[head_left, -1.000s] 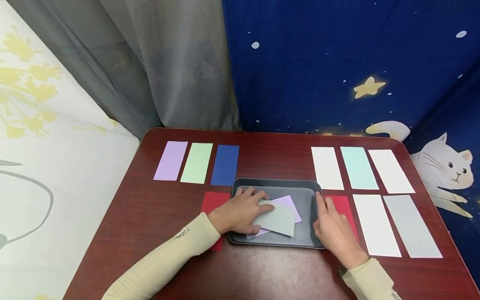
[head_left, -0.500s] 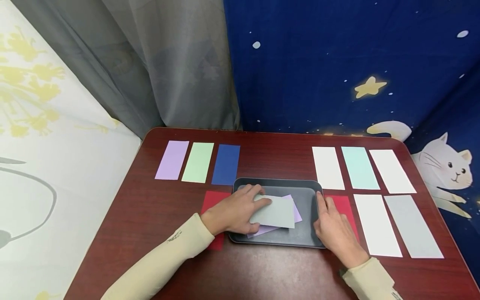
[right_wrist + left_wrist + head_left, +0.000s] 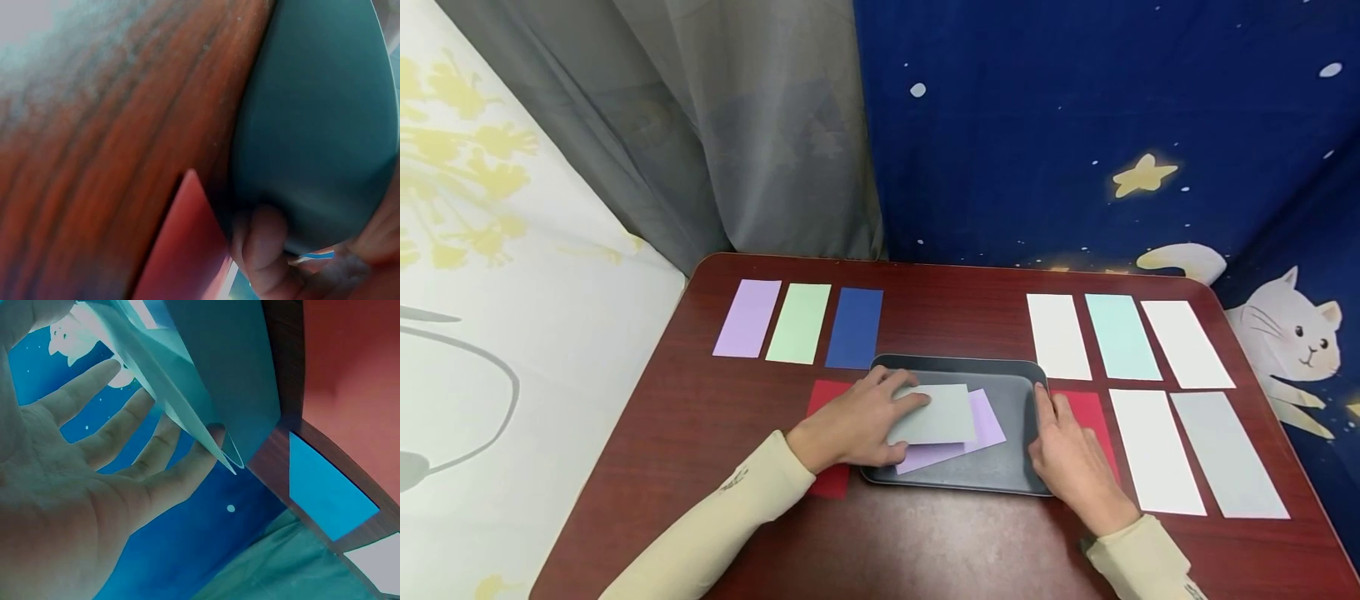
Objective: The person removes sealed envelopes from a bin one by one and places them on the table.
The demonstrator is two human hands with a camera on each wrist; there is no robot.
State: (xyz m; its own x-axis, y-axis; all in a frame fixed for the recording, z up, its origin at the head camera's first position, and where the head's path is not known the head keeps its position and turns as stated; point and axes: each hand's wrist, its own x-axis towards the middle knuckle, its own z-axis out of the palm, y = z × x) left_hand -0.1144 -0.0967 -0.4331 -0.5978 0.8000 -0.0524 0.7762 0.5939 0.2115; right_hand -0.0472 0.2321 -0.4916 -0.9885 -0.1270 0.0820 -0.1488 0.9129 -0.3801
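Observation:
A dark grey tray [image 3: 1015, 467] sits near the middle of the table. My left hand [image 3: 857, 421] holds a light grey card [image 3: 943, 412] by its edges over the left part of the tray, tilted above a lilac card [image 3: 988, 421] lying there. In the left wrist view, the spread fingers of the left hand [image 3: 106, 462] meet the pale card [image 3: 169, 400] edgewise. At the tray's right end, my right hand [image 3: 1075, 458] grips the rim. Its fingers curl at the tray's wall [image 3: 312, 125] in the right wrist view.
Red cards [image 3: 829, 482] stick out at both sides of the tray. Lilac, green and blue cards [image 3: 854, 327] lie in a row at the back left. White, mint and grey cards [image 3: 1231, 454] lie on the right. Curtains [image 3: 790, 125] hang behind the table.
My left hand has drawn the light grey card leftward and a little away from me, showing more of the lilac card. The right hand has stayed at the tray's rim.

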